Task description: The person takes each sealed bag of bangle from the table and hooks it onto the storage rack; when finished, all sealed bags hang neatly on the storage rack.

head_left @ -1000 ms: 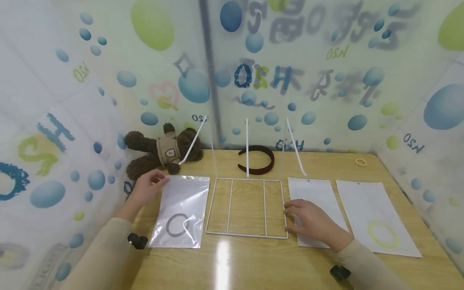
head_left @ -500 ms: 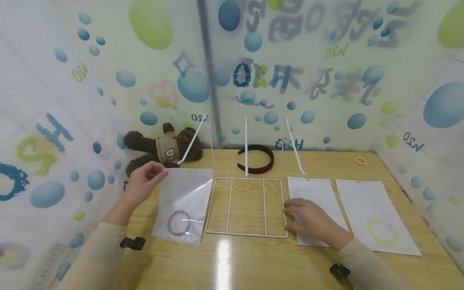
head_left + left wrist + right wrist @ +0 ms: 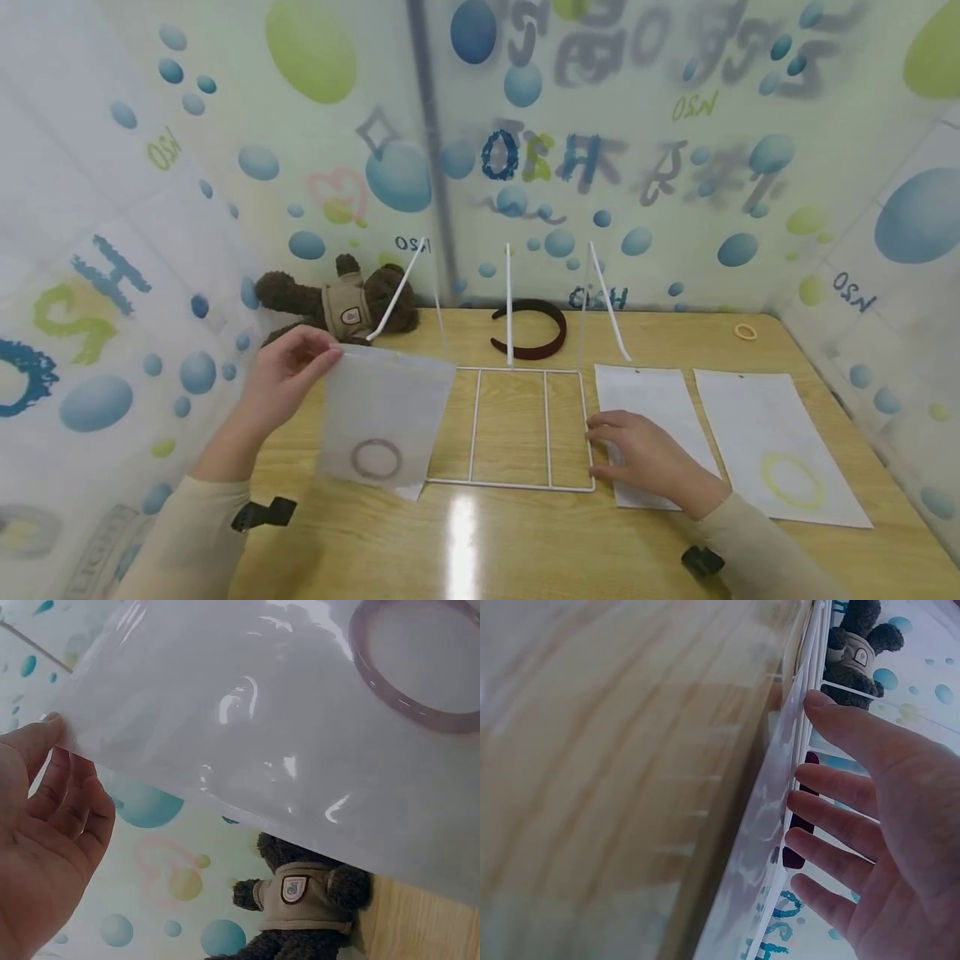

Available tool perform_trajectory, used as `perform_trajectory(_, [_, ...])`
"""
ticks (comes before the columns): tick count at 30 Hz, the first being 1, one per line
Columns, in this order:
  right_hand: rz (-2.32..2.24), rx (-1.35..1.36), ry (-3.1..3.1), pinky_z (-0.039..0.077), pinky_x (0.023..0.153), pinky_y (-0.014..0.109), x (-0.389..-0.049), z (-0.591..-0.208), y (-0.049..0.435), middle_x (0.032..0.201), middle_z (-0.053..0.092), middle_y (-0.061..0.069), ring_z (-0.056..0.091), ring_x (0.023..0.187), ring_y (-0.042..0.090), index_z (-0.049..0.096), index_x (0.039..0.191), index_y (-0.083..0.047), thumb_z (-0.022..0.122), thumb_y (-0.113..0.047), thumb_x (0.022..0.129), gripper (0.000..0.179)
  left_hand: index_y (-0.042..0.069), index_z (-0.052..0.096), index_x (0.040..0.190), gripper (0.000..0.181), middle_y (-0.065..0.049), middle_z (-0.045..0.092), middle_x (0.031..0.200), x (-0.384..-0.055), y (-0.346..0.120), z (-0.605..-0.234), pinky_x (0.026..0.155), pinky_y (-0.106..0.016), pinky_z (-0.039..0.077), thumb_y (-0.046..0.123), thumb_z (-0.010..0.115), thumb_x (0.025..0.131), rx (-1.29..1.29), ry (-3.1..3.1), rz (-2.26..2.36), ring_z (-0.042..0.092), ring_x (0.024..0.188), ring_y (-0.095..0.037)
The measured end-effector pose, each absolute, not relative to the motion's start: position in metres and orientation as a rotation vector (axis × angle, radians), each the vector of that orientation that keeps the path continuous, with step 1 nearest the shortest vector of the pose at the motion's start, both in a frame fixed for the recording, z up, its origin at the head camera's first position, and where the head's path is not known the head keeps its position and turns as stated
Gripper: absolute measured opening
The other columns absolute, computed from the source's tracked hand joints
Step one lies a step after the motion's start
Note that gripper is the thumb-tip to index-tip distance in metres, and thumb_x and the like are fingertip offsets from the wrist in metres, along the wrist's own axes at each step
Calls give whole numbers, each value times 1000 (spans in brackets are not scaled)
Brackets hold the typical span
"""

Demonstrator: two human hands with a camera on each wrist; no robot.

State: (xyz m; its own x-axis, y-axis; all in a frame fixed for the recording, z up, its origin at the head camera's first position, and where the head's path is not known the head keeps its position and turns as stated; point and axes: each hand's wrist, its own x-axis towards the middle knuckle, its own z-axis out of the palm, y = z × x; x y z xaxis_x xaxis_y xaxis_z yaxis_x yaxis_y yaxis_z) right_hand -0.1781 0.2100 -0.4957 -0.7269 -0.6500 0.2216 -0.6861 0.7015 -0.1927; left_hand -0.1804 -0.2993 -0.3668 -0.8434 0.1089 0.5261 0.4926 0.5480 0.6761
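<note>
My left hand [image 3: 277, 383] pinches the upper left corner of a clear zip bag [image 3: 386, 400] with a white back. The bag is raised and tilted over the left side of the table, overlapping the left side of a white wire rack [image 3: 510, 485] in the head view. Inside it lies a mauve bangle [image 3: 382, 694]. My right hand [image 3: 645, 458] rests at the rack's right edge, fingertips against the wire and nothing held. Three white prongs rise from the rack, the middle prong [image 3: 510, 308] among them. Under the right hand lies a second white-backed bag [image 3: 660, 400], partly covered.
Farther right is a third bag [image 3: 757, 417] with a pale yellow ring [image 3: 768, 475]. Behind the rack lies a dark headband [image 3: 558, 333]. A brown teddy bear [image 3: 348, 304] lies at the back left, and a small tan ring [image 3: 746, 338] sits at the back right.
My left hand has lifted the bag's top edge off the table and drawn slightly left and toward me. The bag now tilts over the rack's left side. My right hand stays put.
</note>
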Motion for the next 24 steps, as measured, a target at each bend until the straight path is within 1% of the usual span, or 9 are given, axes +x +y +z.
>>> perform_trajectory(2, [405, 1096, -2772, 55, 103, 49, -178, -496, 210, 128, 70, 12, 67, 119, 31, 77, 113, -6, 88, -36, 80, 45, 2, 68, 103, 9, 11, 66, 91, -175, -298, -361, 70, -10, 53, -4, 68, 95, -518, -2345, -1248, 62, 79, -1])
perform_trajectory(6, [404, 1099, -2767, 56, 102, 49, -178, -496, 210, 128, 70, 12, 67, 119, 32, 76, 113, -6, 89, -35, 80, 45, -1, 66, 103, 9, 8, 66, 92, -164, -295, -349, 70, -12, 54, -8, 63, 97, -594, -2333, -1277, 63, 80, -3])
perform_trajectory(13, [399, 1092, -2762, 56, 102, 50, -179, -494, 212, 128, 70, 11, 67, 119, 31, 77, 112, -7, 89, -36, 80, 45, -9, 65, 104, 14, 8, 69, 95, -148, -287, -329, 64, -15, 50, -17, 61, 93, -715, -2189, -1374, 60, 78, -5])
perform_trajectory(20, [387, 1095, -2755, 56, 101, 49, -180, -495, 212, 127, 71, 11, 67, 118, 30, 77, 112, -7, 89, -37, 80, 46, -15, 64, 98, 14, -2, 71, 98, -144, -282, -312, 63, -15, 49, -24, 61, 88, -873, -1979, -1492, 61, 78, -10])
perform_trajectory(24, [383, 1103, -2754, 56, 101, 49, -180, -496, 211, 127, 71, 11, 67, 118, 31, 77, 112, -7, 89, -37, 80, 46, -18, 63, 96, 8, -5, 72, 98, -143, -283, -300, 63, -15, 50, -19, 65, 89, -959, -1892, -1529, 60, 78, -12])
